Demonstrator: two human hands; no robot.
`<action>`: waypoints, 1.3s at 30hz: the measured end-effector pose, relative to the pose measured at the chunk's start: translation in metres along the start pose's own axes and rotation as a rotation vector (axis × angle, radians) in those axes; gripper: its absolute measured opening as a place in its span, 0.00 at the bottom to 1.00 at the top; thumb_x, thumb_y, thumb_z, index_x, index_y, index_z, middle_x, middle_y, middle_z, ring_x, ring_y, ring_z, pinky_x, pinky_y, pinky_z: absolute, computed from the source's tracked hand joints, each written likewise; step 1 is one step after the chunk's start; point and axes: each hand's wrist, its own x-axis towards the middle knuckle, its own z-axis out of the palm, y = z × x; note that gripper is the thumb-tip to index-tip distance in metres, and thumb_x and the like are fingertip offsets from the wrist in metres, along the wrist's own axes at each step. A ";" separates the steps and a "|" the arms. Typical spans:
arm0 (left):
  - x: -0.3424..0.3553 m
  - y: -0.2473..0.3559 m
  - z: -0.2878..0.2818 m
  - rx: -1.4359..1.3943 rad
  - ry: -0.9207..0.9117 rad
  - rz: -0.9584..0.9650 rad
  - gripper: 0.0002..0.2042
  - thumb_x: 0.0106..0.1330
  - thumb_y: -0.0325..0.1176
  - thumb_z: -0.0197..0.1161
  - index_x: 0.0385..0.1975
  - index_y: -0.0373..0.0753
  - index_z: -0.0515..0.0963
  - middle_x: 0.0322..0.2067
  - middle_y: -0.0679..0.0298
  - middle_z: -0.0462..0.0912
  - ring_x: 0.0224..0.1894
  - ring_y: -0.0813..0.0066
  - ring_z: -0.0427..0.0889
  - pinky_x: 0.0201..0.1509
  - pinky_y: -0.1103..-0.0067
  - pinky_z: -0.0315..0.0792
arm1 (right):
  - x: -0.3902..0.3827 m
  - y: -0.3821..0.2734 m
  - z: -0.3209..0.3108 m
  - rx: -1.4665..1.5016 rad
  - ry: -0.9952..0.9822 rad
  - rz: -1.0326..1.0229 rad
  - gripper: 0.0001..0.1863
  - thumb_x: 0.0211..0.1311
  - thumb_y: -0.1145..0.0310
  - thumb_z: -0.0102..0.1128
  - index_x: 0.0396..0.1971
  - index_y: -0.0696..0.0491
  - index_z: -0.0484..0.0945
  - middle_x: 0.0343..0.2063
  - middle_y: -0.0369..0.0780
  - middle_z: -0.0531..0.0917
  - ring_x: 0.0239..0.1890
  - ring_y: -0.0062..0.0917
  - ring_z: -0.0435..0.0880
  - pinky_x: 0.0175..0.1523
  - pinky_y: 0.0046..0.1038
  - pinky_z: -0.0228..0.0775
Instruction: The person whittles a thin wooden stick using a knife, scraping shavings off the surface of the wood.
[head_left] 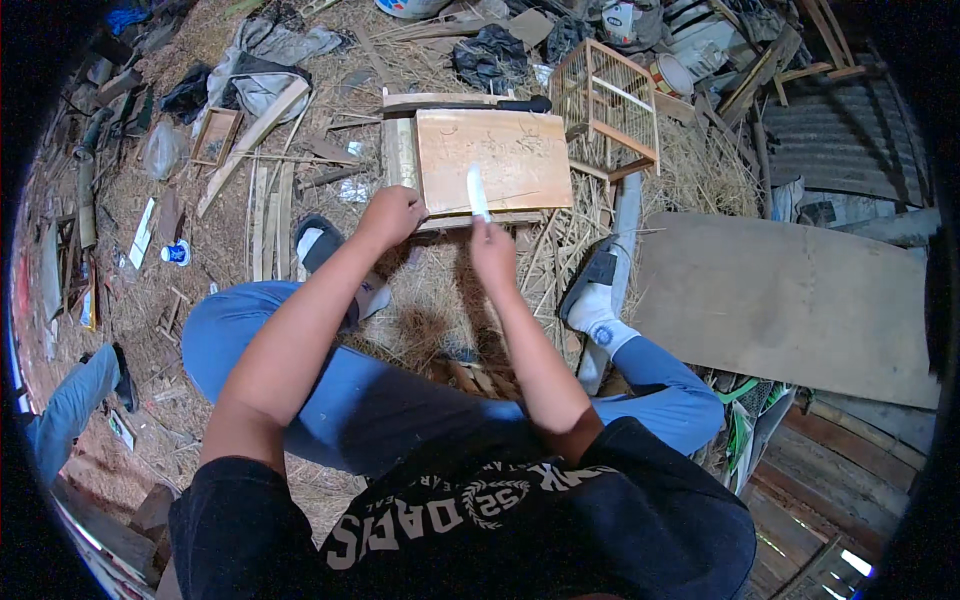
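My right hand (492, 250) is closed round the handle of a knife (476, 192). Its pale, broad blade points away from me over the lower edge of a flat wooden board (500, 145). At the board's near left corner, my left hand (393, 215) is closed with the fingers curled in. Whatever it grips there is too small to make out. The board rests on a low wooden support (400, 150) between my feet. Along the far edge lies a long dark blade with a black handle (525, 104).
A slatted wooden cage (608, 105) stands right of the board. A large flat sheet (790, 305) lies further right. Wood strips (270, 220), a small wooden frame (215, 136) and a blue-and-white cup (176, 253) lie left on straw. Another person's leg (75, 405) shows at far left.
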 end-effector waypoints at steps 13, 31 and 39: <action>0.001 0.009 -0.001 0.053 -0.079 -0.089 0.11 0.62 0.38 0.64 0.34 0.36 0.84 0.35 0.47 0.84 0.40 0.45 0.82 0.47 0.60 0.75 | 0.002 0.005 -0.011 -0.100 0.028 -0.050 0.24 0.71 0.52 0.48 0.33 0.60 0.83 0.28 0.59 0.82 0.34 0.58 0.82 0.43 0.52 0.73; -0.003 0.013 -0.002 0.052 -0.033 -0.033 0.11 0.62 0.36 0.61 0.31 0.35 0.83 0.32 0.45 0.83 0.38 0.43 0.82 0.47 0.58 0.75 | 0.040 0.037 -0.034 -0.098 0.135 0.078 0.28 0.72 0.50 0.45 0.30 0.61 0.82 0.30 0.58 0.82 0.36 0.57 0.81 0.44 0.52 0.71; -0.004 0.007 0.003 0.065 0.017 0.022 0.11 0.62 0.36 0.61 0.31 0.33 0.81 0.31 0.45 0.82 0.37 0.42 0.81 0.43 0.58 0.74 | 0.019 0.010 -0.033 -0.069 0.189 0.018 0.27 0.72 0.51 0.45 0.30 0.61 0.82 0.28 0.58 0.82 0.34 0.57 0.81 0.42 0.51 0.71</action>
